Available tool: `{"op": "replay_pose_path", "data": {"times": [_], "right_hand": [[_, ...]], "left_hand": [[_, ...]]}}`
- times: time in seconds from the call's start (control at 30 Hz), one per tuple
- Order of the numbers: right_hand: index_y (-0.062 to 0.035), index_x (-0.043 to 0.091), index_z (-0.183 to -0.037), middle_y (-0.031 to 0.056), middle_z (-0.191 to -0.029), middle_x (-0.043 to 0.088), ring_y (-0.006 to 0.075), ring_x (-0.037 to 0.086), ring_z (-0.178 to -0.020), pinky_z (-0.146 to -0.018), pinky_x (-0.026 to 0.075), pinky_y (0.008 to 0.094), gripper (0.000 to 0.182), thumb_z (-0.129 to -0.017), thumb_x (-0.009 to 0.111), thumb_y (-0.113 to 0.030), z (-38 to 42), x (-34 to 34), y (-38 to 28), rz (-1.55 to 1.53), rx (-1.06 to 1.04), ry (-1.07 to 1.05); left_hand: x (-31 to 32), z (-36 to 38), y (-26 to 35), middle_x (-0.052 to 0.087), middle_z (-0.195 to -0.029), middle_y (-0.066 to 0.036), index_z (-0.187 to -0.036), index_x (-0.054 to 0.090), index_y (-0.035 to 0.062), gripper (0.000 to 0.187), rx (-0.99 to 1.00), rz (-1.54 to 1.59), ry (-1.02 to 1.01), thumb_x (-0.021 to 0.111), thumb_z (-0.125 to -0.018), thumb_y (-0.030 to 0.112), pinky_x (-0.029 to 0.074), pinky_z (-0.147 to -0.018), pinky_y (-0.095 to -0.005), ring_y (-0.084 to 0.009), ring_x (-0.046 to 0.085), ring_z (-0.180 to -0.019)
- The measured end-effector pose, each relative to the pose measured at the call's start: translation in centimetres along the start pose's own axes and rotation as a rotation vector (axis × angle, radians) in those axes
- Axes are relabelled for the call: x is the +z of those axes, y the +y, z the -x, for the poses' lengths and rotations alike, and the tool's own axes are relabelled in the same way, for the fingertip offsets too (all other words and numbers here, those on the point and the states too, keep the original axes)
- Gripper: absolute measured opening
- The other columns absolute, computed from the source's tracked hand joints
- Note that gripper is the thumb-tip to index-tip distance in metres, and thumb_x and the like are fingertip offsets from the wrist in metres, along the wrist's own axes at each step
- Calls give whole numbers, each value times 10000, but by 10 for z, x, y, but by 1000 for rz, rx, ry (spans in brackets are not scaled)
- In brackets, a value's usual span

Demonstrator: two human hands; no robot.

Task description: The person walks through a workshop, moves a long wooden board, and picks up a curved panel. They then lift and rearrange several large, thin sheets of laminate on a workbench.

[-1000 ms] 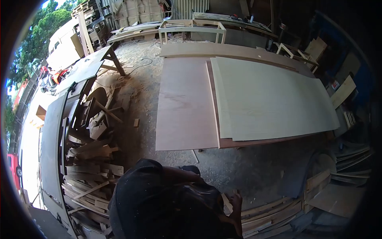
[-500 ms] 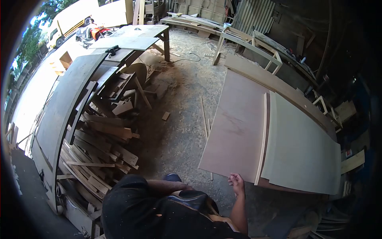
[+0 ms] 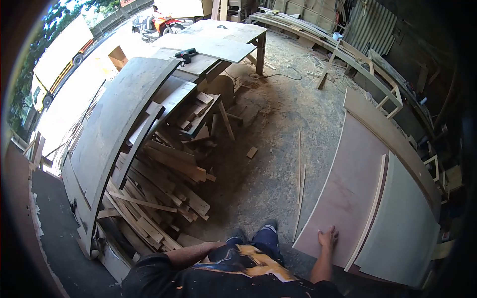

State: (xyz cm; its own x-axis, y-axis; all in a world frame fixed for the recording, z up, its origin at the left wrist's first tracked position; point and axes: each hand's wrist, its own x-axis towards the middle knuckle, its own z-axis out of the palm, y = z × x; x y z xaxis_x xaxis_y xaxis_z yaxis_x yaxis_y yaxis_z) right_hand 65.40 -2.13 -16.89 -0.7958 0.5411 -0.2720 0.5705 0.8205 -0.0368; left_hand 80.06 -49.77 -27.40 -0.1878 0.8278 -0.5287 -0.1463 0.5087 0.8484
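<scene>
The reddish plywood sheet (image 3: 348,188) lies flat on the dusty floor (image 3: 268,149), and it now sits further to the right of the view than half a second ago, since the head has turned left and more of the scrap pile shows. The right hand (image 3: 328,238), which hovered at the sheet's near edge before, has come down flat on the near corner of that sheet, fingers spread and released, pressing rather than gripping, with the forearm straight behind it. The left hand is hidden behind the bent left arm, so I cannot tell its state. A paler sheet (image 3: 402,223) overlaps the far side of the plywood sheet. Left of the sheet, thin strips (image 3: 299,184) lie on the floor; beyond them is the heap of offcuts (image 3: 164,184) under the desk (image 3: 124,114).
</scene>
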Motion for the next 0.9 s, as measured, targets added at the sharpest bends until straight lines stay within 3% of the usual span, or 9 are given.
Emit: {"op": "replay_pose_path", "data": {"times": [0.13,0.27,0.33,0.47,0.53,0.6,0.67,0.8,0.9], "right_hand": [[-95,264,-1203,266,-1226,283,393,338,-1133,-951,294,436,726,-648,670,-327,-5,-24,-15,-67,24,-155],[-84,238,-1218,243,-1196,391,414,344,-1136,-952,314,418,812,-598,717,-298,-30,-11,-10,-18,30,-225],[-66,304,-1159,237,-1143,444,397,407,-1074,-913,354,418,702,-624,700,-289,-43,-18,-15,111,4,-239],[-33,411,-1089,224,-1033,530,393,477,-997,-878,385,409,596,-637,691,-301,-101,-7,-12,-71,37,-312],[-12,481,-1025,184,-897,587,304,578,-832,-761,452,360,452,-695,648,-272,-132,-46,-35,-253,-75,-372],[-12,485,-1025,144,-858,597,198,599,-711,-641,468,293,373,-745,607,-226,-164,-71,-74,-746,42,-513],[-21,504,-1007,128,-846,595,134,585,-644,-591,458,263,302,-773,583,-195,-189,-99,-115,-757,-137,-425],[-38,505,-1027,137,-858,606,177,597,-743,-668,462,292,323,-767,601,-205,-212,-161,-216,-582,-457,-255],[-65,499,-1062,127,-904,608,232,590,-858,-733,455,323,357,-781,577,-270,-229,-174,-285,-646,-559,-349]], "left_hand": [[-46,-4,13,438,-1199,-92,-1145,473,86,360,-21,47,-9,427,-853,291,275,-948,-314,-206,390,-1114],[-121,-12,25,435,-1201,-92,-1145,472,84,362,-34,39,-19,423,-855,294,272,-950,-312,-206,388,-1116],[-159,-22,34,434,-1202,-92,-1145,472,83,363,-41,7,-26,421,-857,296,271,-950,-312,-206,386,-1116],[-243,-32,60,431,-1204,-92,-1146,471,81,365,-49,-34,-66,417,-859,300,268,-951,-311,-205,384,-1118],[-283,-63,89,430,-1206,-92,-1146,470,80,366,-31,-50,-91,415,-860,301,267,-952,-310,-205,383,-1118],[-311,-74,104,429,-1207,-92,-1146,470,79,367,-12,-61,-122,413,-862,303,266,-953,-309,-205,382,-1119],[-351,-95,130,428,-1208,-92,-1146,469,78,368,10,-67,-143,411,-863,305,265,-953,-309,-205,380,-1120],[-401,-143,171,425,-1210,-92,-1147,468,75,370,79,-62,-203,407,-865,308,262,-955,-308,-205,378,-1121],[-437,-148,174,424,-1212,-92,-1147,468,74,372,127,-42,-262,404,-867,311,261,-956,-307,-204,376,-1122]]}}
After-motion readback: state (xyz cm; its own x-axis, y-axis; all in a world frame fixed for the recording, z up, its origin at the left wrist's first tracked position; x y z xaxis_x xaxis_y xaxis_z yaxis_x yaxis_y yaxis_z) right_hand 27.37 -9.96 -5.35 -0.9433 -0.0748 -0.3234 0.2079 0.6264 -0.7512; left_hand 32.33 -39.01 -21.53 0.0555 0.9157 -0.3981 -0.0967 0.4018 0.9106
